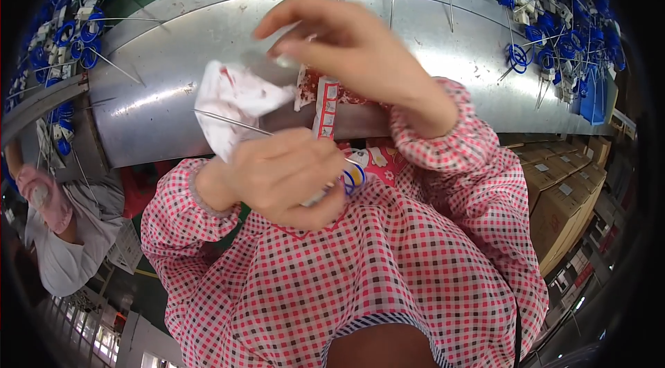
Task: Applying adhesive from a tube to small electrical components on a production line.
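My left hand (287, 177) is closed around a part with a blue wire loop (355, 178) and a thin metal rod (232, 121); the part's body is mostly hidden in my fingers. The rod points out to the left, across a white cloth (232, 94) with reddish stains. Raised over the metal bench, my right hand (346, 49) is blurred, with fingers curved and thumb and forefinger apart. I see nothing held in it. Below it lie a red-and-white printed strip (327, 108) and a patch of dark red residue (308, 87).
The metal bench (159, 63) curves across in front of me. Heaps of blue-coiled parts with rods lie at left (62, 36) and right (554, 29). Cardboard boxes (564, 195) are stacked at the right. Another person (73, 229) is at the far left.
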Tool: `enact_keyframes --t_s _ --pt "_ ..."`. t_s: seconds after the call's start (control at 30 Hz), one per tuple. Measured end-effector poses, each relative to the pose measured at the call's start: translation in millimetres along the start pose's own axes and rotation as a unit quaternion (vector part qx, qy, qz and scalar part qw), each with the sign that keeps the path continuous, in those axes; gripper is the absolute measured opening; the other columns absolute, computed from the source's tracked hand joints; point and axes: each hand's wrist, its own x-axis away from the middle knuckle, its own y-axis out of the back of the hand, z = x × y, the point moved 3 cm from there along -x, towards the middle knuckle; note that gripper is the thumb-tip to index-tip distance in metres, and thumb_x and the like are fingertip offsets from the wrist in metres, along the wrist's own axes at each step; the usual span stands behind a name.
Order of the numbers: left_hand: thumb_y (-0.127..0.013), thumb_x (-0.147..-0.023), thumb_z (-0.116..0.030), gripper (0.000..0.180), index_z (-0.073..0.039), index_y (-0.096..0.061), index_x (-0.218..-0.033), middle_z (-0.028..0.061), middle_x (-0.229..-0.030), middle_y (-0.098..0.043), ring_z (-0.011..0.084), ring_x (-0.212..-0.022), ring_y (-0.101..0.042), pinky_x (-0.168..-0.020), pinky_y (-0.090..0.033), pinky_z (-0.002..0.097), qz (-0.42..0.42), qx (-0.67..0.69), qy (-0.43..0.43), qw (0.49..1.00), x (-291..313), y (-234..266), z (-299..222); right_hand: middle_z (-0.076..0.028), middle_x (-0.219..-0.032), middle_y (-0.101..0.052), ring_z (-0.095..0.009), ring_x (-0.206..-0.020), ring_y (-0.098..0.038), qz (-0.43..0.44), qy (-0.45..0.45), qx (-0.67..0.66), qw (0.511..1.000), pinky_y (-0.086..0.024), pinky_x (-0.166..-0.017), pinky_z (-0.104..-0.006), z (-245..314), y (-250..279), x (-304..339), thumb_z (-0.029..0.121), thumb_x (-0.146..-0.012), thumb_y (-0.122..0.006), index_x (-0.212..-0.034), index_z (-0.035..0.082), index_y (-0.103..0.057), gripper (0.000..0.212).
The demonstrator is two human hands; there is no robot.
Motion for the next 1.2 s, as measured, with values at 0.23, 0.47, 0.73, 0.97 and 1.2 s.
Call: enact_keyframes --t_s 0.23,0.47,0.73,0.97,1.2 --pt "-0.063 -0.065 0.008 0.032 -0.002 -0.048 -0.091 0.0151 -0.080 -0.059 0.0235 -0.069 -0.059 -0.060 -0.045 0.0284 -0.159 -0.157 0.126 0.966 44.8 52.7 58.1 -0.009 -0.100 -0.057 -0.019 -0.075 -0.058 0.071 0.134 0.352 0.923 -0.047 -0.064 -0.0281 0.6 10.8 58.2 -0.002 -0.067 -0.052 -0.094 0.002 -0.054 0.027" --pt "-0.065 -0.071 0.004 0.032 -0.001 -0.045 -0.095 0.0117 -0.088 -0.060 0.0163 -0.081 -0.057 -0.073 -0.044 0.0245 -0.269 -0.101 0.367 0.885 94.9 42.8 106.1 -0.006 -0.116 -0.047 -0.014 -0.066 -0.054 0.157 0.189 0.593 0.767 -0.045 -0.058 -0.0278 -39.1 -18.1 79.2 0.012 -0.069 -0.053 -0.098 0.005 -0.050 0.030" --pt "-0.066 -0.074 -0.010 0.046 0.001 -0.041 -0.110 0.0105 -0.095 -0.052 0.0156 -0.079 -0.052 -0.074 -0.041 0.0274 -0.329 -0.206 0.292 0.874 80.4 63.3 98.2 -0.005 -0.107 -0.050 -0.013 -0.069 -0.055 0.188 0.244 0.589 0.747 -0.046 -0.057 -0.0260 -54.0 -15.7 78.4 0.013 -0.068 -0.053 -0.101 0.005 -0.049 0.034" --pt "-0.062 -0.078 -0.025 0.055 0.001 -0.036 -0.119 0.0081 -0.088 -0.049 0.0174 -0.075 -0.049 -0.069 -0.041 0.0336 -0.410 0.145 0.301 0.849 58.5 83.1 81.9 -0.010 -0.104 -0.054 -0.018 -0.077 -0.059 0.076 0.249 0.461 0.849 -0.049 -0.061 -0.0281 -26.9 13.6 83.1 0.014 -0.076 -0.053 -0.108 0.003 -0.049 0.034" --pt "-0.068 -0.072 -0.024 0.054 -0.001 -0.043 -0.114 0.0103 -0.093 -0.053 0.0180 -0.079 -0.053 -0.068 -0.045 0.0297 -0.385 0.398 0.306 0.775 15.0 15.1 62.4 -0.021 -0.097 -0.054 -0.020 -0.046 -0.055 -0.360 0.262 -0.094 0.891 -0.049 -0.044 -0.0316 -3.3 54.6 113.2 0.022 -0.088 -0.046 -0.116 0.007 -0.033 0.035"
